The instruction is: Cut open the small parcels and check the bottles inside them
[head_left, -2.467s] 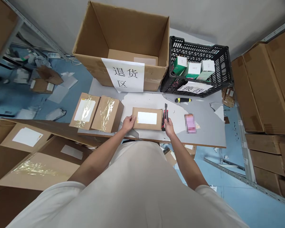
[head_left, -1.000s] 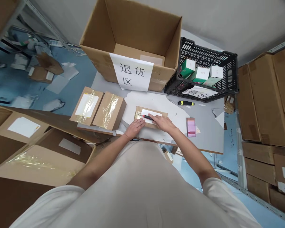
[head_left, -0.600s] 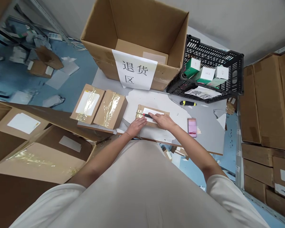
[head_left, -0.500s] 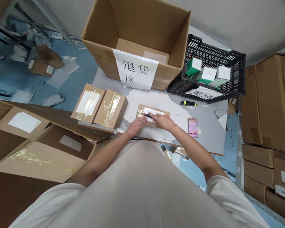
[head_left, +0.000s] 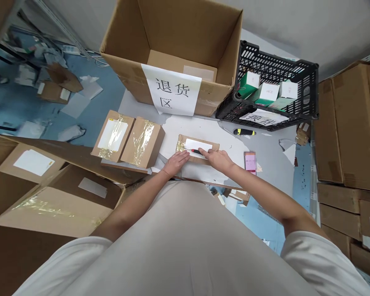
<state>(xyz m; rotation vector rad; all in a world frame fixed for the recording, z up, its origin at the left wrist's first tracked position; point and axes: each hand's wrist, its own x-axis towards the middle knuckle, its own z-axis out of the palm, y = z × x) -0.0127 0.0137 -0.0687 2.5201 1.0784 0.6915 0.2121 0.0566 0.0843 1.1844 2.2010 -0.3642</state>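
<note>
A small flat cardboard box (head_left: 206,160) with a white label (head_left: 189,143) and shiny tape at its left end lies on the table in front of me. My left hand (head_left: 176,163) rests at its near left corner, fingers stretched flat and touching the edge. Above the label's near side, my right hand (head_left: 217,159) is closed around a slim tool with a red-and-black handle (head_left: 196,151). The tool's thin tip points left toward the taped end; its exact kind is too small to make out. Most of the handle is hidden under my fingers.
Two taped boxes (head_left: 142,144) stand to the left. Behind are a large open carton (head_left: 126,78) and a black crate (head_left: 308,94) with green-and-white boxes. A black-and-yellow cutter (head_left: 244,132) and a phone (head_left: 250,162) lie to the right. An open carton (head_left: 80,154) holding boxes stands at lower left.
My right hand has drawn the tool to the right along the box, away from my left hand. My left hand stays at the box corner. The view has shifted slightly.
</note>
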